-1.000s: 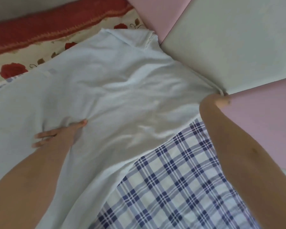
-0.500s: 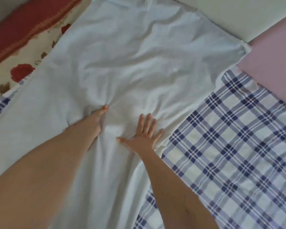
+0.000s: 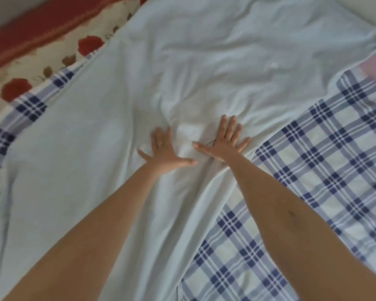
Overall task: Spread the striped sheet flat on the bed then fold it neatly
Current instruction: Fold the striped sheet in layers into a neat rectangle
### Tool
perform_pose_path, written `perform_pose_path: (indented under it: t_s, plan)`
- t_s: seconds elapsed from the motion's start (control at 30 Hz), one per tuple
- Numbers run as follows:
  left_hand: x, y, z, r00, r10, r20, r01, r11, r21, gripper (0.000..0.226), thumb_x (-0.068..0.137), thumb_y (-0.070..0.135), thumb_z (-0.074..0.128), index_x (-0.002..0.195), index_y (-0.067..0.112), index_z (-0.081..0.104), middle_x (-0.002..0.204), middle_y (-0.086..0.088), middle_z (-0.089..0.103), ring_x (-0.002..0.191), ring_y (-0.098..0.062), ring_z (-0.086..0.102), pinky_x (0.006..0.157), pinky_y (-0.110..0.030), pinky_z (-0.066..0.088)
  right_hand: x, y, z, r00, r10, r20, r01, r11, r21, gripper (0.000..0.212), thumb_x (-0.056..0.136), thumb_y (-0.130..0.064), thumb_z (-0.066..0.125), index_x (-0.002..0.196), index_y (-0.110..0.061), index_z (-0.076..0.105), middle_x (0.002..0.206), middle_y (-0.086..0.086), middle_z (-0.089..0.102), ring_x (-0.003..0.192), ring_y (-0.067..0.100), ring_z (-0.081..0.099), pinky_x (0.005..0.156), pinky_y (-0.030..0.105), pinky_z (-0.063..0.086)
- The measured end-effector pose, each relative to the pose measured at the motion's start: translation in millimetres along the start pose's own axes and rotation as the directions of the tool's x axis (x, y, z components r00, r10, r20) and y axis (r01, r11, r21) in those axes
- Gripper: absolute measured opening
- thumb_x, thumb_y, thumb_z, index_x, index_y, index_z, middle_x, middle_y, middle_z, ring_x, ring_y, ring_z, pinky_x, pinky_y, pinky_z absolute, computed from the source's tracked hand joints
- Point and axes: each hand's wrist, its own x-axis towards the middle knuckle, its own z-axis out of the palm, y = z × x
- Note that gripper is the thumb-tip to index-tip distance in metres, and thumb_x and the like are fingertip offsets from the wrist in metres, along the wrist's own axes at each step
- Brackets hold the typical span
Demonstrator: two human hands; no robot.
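I count one sheet (image 3: 204, 61), pale blue, lying across the bed on top of one blue-and-white checked cover (image 3: 323, 170). Any stripes are too faint for me to make out. Two hands are on it, side by side near its middle. The left hand (image 3: 164, 148) and right hand (image 3: 225, 142) both lie flat, fingers spread and palms pressing the cloth, with the thumbs pointing toward each other. Creases fan out from around them toward the far end. The sheet's right edge runs diagonally from its far-right corner down toward me, leaving bare checked cover on that side. On the left only a narrow strip of checks shows, then one rose-printed cloth (image 3: 41, 68) with a red border (image 3: 41, 29).
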Motion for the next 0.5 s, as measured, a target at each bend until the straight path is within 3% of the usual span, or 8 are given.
perform_pose_path:
  t_s: [0.07,0.13,0.23,0.3,0.37,0.5]
  plan:
    - [-50,-58,39,1.0,-0.019,-0.011,0.022,0.922,0.387,0.149,0.05,0.072,0.074,0.14,0.026,-0.036,0.143,-0.006,-0.047,0.132,-0.021,-0.042,0.103,-0.066,-0.016,-6,0,3,0.999,-0.011,-0.038,0.011,1.0,-0.003,0.132,0.058,-0.093,0.045,0.136,-0.03,-0.042,0.142,0.0,-0.051,0.135,0.027,-0.039,0.105,0.063,-0.022]
    - [-84,-128,66,0.982,-0.188,0.03,0.144,0.838,0.526,0.159,0.043,0.077,0.072,0.132,0.018,-0.047,0.129,-0.01,-0.06,0.123,-0.024,-0.05,0.105,-0.067,-0.015,-7,1,10,0.998,-0.017,-0.065,0.017,1.0,-0.002,0.132,0.058,-0.093,0.044,0.137,-0.03,-0.041,0.143,0.0,-0.049,0.136,0.027,-0.038,0.106,0.063,-0.02]
    - [-67,-162,74,0.998,-0.061,-0.016,0.059,0.818,0.573,0.163,0.04,0.078,0.071,0.122,0.016,-0.054,0.122,-0.011,-0.065,0.119,-0.026,-0.054,0.102,-0.065,-0.02,7,11,23,0.978,-0.03,-0.205,0.02,0.999,-0.049,0.13,0.058,-0.094,0.041,0.138,-0.029,-0.039,0.146,0.0,-0.045,0.138,0.027,-0.035,0.106,0.062,-0.02]
    - [-63,-166,75,1.0,-0.002,-0.005,0.004,0.85,0.527,0.162,0.04,0.077,0.073,0.12,0.02,-0.056,0.121,-0.008,-0.065,0.119,-0.025,-0.055,0.101,-0.063,-0.023,9,10,26,0.976,-0.031,-0.216,0.022,0.999,-0.042,0.127,0.06,-0.094,0.037,0.14,-0.028,-0.037,0.149,0.001,-0.041,0.14,0.027,-0.032,0.106,0.061,-0.019]
    - [-60,-171,77,0.998,0.049,-0.029,-0.025,0.837,0.546,0.163,0.038,0.077,0.073,0.12,0.022,-0.056,0.121,-0.006,-0.066,0.118,-0.023,-0.056,0.099,-0.062,-0.025,5,9,36,0.965,-0.011,-0.263,-0.001,0.999,-0.047,0.115,0.071,-0.089,0.034,0.143,-0.026,-0.032,0.152,0.001,-0.035,0.142,0.027,-0.027,0.108,0.059,-0.018]
    - [-60,-175,77,0.994,0.096,-0.048,-0.058,0.857,0.511,0.163,0.037,0.077,0.075,0.125,0.024,-0.052,0.13,-0.007,-0.06,0.122,-0.023,-0.053,0.098,-0.061,-0.026,-36,-29,98,0.865,-0.008,-0.501,-0.008,1.0,-0.03,0.059,0.102,-0.036,0.026,0.153,-0.017,0.003,0.161,0.005,-0.004,0.147,0.025,-0.007,0.114,0.056,-0.011]
